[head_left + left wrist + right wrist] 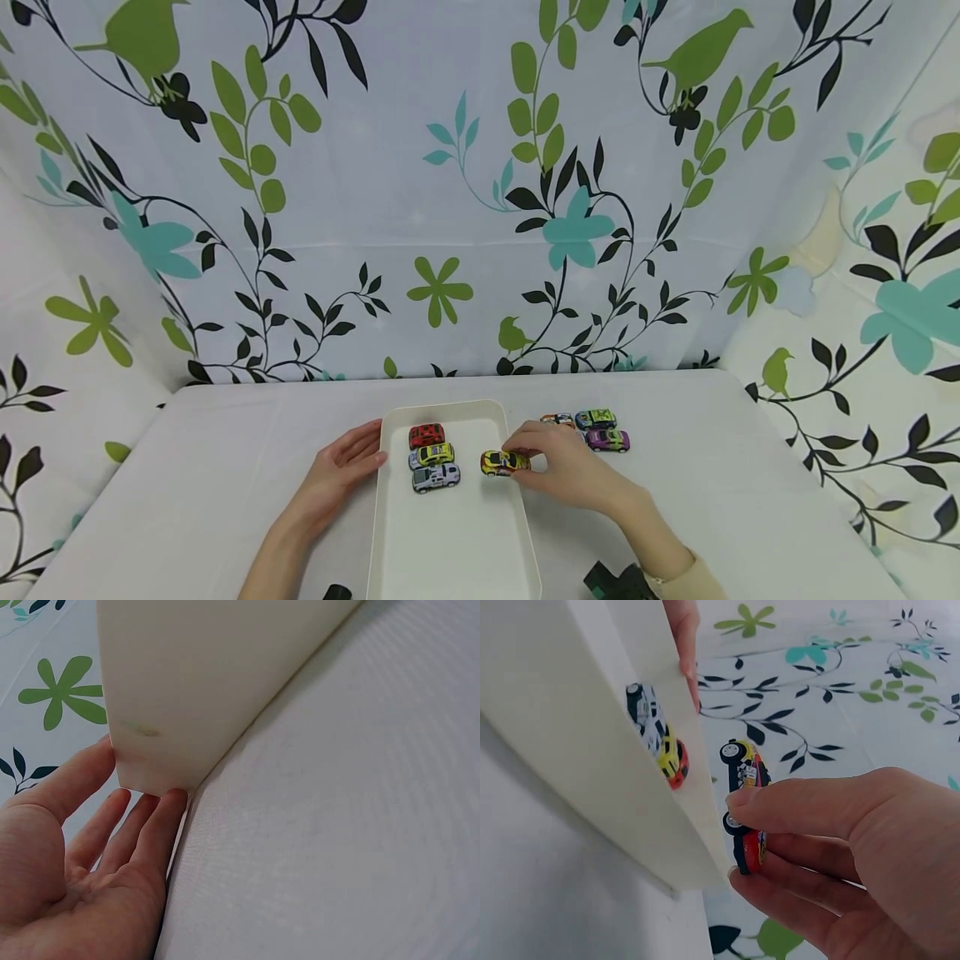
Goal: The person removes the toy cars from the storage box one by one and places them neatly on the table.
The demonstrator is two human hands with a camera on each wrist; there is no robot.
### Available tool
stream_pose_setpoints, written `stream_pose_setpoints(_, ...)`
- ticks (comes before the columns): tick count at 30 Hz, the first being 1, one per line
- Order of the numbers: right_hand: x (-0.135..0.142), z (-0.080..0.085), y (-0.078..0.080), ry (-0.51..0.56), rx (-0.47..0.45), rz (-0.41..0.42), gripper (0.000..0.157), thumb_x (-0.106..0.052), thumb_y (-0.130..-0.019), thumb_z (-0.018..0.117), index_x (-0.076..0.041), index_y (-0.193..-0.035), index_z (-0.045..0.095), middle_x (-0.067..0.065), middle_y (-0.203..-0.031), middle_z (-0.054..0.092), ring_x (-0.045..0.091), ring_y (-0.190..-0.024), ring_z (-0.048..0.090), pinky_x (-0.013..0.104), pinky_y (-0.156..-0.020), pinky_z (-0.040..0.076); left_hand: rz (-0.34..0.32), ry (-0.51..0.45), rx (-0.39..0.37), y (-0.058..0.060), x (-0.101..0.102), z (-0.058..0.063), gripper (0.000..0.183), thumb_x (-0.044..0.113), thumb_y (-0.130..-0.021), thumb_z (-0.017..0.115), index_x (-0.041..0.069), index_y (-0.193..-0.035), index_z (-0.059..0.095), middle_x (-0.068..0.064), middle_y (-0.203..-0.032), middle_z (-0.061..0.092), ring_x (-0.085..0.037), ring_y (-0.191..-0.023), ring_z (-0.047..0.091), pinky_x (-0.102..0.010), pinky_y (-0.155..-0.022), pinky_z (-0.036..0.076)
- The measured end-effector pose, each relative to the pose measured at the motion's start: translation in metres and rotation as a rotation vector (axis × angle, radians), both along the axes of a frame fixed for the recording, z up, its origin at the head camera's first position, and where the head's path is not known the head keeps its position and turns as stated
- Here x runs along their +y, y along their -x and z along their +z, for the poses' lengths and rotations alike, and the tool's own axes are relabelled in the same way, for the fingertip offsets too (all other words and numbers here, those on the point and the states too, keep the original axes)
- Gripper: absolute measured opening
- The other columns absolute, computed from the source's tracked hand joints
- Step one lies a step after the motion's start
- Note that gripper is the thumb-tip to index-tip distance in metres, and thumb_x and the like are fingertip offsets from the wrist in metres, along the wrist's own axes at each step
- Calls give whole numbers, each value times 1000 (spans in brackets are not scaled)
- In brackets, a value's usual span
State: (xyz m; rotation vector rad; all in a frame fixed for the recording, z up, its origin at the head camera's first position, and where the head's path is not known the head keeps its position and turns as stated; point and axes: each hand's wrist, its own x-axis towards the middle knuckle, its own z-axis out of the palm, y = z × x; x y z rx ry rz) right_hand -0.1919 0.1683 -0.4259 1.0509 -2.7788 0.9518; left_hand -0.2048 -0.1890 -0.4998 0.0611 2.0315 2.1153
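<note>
My right hand point(566, 467) pinches a yellow toy car point(504, 462) with red and black markings between thumb and fingers, over the right side of a white rectangular tray point(450, 550). The right wrist view shows this toy car point(748, 769) on its side, wheels facing the camera. Inside the tray, a red toy car point(426, 434), a yellow one point(431, 455) and a silver-grey one point(436, 477) stand in a column. With fairly straight fingers, my left hand point(341, 471) touches the tray's left wall; in the left wrist view its fingertips meet the tray's corner point(150, 769).
Right of the tray stand several more toy cars, among them a green one point(596, 418), a purple one point(608, 440) and an orange-white one point(557, 419) partly behind the right hand. A white cloth covers the table point(712, 500); a patterned curtain point(360, 208) hangs behind.
</note>
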Motion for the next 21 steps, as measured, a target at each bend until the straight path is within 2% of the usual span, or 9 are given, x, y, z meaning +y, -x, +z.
stream_pose_setpoints(8,29,-8,-2,-29,70,-58,26,-13,-82,81,-16,-106,74,-9,-106,70,8,-98,63,32,-86,56,-6,-5,8,0,0,0,66,11,-94,70,3,-151,38,-16,-156,40,-28,-145,37,-15,-100,47)
stream_pose_setpoints(21,80,-17,-10,-29,1,-163,30,-9,-82,81,-15,-111,73,-4,-112,69,13,-98,69,30,-85,59,-1,9,3,1,-2,0,68,13,-94,70,3,-152,36,-16,-157,39,-28,-145,37,-15,-100,47)
